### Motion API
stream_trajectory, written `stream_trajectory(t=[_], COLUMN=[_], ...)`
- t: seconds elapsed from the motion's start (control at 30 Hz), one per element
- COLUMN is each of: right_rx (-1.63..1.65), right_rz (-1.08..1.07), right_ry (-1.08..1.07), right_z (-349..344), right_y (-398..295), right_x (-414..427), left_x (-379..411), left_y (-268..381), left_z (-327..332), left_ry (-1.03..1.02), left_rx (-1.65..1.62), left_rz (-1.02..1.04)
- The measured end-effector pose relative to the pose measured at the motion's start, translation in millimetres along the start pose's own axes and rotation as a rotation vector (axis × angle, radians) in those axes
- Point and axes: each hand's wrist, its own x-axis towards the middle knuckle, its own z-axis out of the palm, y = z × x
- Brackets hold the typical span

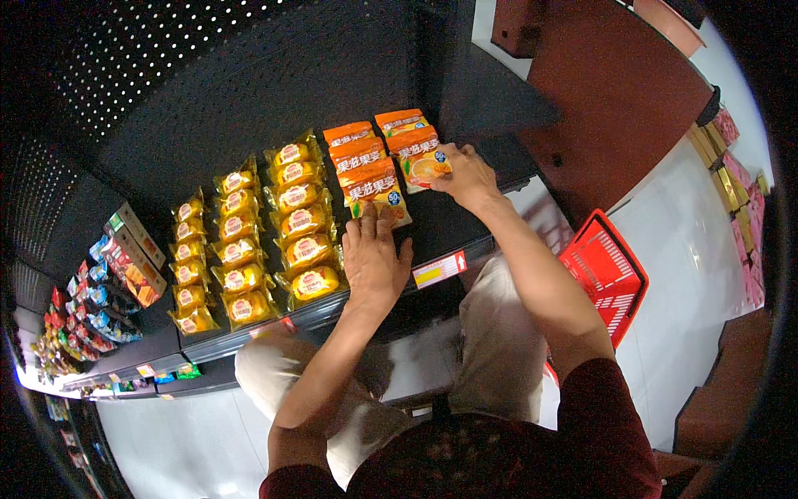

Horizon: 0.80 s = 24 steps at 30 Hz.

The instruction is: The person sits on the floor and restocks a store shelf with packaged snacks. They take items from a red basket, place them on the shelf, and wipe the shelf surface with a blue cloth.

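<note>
Two rows of orange-topped snack pouches with fruit pictures lie overlapped on a black shelf. My left hand rests its fingertips on the lower part of the front pouch of the left row, thumb held apart. At the right edge of the front pouch of the right row is my right hand. Its thumb and fingers touch that edge; whether they pinch it is hidden. Left of the pouches, yellow-wrapped bread rolls stand in three rows, the nearest one close beside my left hand.
A price label sits on the shelf's front edge. On the floor to my right stands a red plastic basket. Snack boxes and bagged snacks fill the shelf further left. A dark perforated panel rises behind.
</note>
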Motion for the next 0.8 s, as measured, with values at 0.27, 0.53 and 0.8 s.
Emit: stream_trajectory(t=[0.27,0.53,0.8], right_rx=[-0.005,-0.047,-0.062], right_rz=[0.008,-0.005,0.024], right_ry=[-0.049,-0.022,-0.023], right_z=[5,8,8], right_y=[-5,-4,-7], right_x=[3,3,4], left_x=[1,-1,1], left_y=[0,-1,-3], left_z=[0,-1,1], left_ry=[0.001,-0.018,0.001], left_rx=[-0.026,0.0,0.013], left_rz=[0.011,0.022,0.036])
